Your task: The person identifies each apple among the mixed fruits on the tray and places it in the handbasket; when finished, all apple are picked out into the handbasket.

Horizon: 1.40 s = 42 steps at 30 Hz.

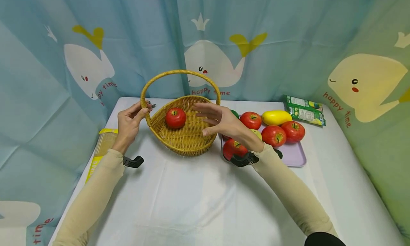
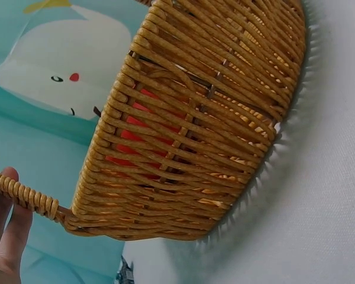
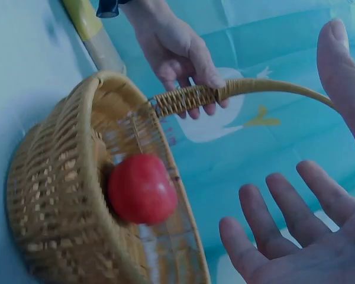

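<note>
The left hand [image 1: 129, 126] pinches the left base of the handle of a yellow wicker basket [image 1: 189, 146]; in the left wrist view its fingers [image 2: 15, 231] lie around the wrapped handle [image 2: 23, 192]. One red apple [image 1: 175, 118] rests inside the basket, toward its left side. Over the basket's right part hovers the right hand [image 1: 221, 121], fingers apart and holding nothing. In the right wrist view the right hand [image 3: 307, 236] shows its spread fingers and raised thumb beside the basket [image 3: 53, 189] and the apple [image 3: 143, 189].
Right of the basket, a purple tray [image 1: 296, 157] bears several red apples [image 1: 273, 136], a yellow fruit [image 1: 277, 117] and green items, partly behind the right forearm. Green packets [image 1: 305, 110] lie at the back right. A yellow-ended package [image 1: 104, 146] lies at the left edge. Curtains surround the table.
</note>
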Tool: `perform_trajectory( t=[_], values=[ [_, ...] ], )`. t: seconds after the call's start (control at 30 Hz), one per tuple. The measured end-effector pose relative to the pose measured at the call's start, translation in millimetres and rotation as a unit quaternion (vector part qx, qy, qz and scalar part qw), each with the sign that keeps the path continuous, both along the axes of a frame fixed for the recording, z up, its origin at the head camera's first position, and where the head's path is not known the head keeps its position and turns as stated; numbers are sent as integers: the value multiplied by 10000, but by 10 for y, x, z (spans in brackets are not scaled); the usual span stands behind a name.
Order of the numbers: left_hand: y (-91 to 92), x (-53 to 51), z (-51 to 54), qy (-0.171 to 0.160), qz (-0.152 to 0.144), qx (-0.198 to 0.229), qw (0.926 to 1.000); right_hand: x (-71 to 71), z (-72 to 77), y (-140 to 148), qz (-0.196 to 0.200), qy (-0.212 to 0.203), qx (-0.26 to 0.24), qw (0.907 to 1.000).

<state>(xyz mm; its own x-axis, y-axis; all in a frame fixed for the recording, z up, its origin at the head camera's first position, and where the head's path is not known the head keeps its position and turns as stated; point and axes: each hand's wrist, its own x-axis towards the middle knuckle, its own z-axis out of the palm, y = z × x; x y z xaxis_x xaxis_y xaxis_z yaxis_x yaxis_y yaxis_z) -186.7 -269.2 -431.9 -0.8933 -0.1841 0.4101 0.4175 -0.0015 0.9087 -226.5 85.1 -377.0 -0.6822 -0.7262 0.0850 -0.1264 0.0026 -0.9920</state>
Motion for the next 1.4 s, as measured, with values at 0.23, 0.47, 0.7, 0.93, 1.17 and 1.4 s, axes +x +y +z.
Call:
perform_trajectory(
  t=[0.23,0.47,0.7,0.93,1.17,1.4],
  values=[
    [-4,-2,-6,-39,39,-4,10000,128,20,348,-279,445,249,9983],
    [-4,4,-6,-20,23,62,10000,246,-59,687,-442,1225,644,9894],
    [0,-4,-4,34,5,49,10000,407,-177,936,-742,1461,978,9816],
    [-5,-8,-15,98,-66,101,9999,571,-336,1084,-1039,1822,1478,9665],
    [-2,8,-19,78,-30,80,9999,704,-520,1132,-1357,1961,1708,9560],
    [-3,2,-27,67,-24,21,10000,777,-650,1110,-1866,2524,2141,9250]
  ],
)
